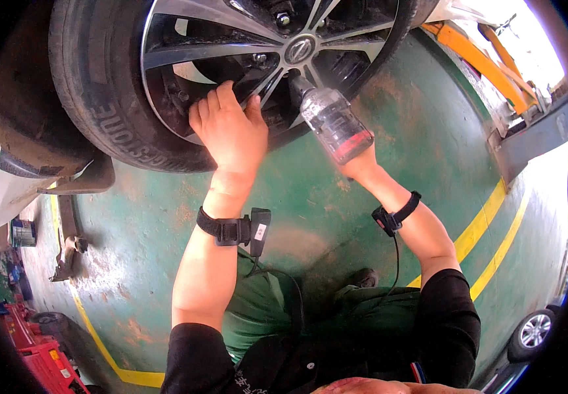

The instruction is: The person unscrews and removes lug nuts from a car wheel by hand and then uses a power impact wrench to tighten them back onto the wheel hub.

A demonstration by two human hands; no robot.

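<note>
A car wheel (106,98) with a black tyre and a silver-and-black multi-spoke rim fills the top of the view. My left hand (230,131) is at the lower part of the rim, fingers bent around a spoke and thumb on its other side; the fingertips are partly hidden. In my right hand (361,164) is an impact wrench (333,121) with a clear-looking body and a red band. Its dark nose points up at the wheel just below the centre cap (299,49). Whether its socket sits on a nut is hidden. The right fingers are mostly behind the tool.
An orange lift arm (471,56) and its grey base (540,131) stand at the upper right. Yellow lines (487,217) cross the green floor (152,197). A red machine (41,348) is at the lower left, and another car's wheel (534,330) at the lower right.
</note>
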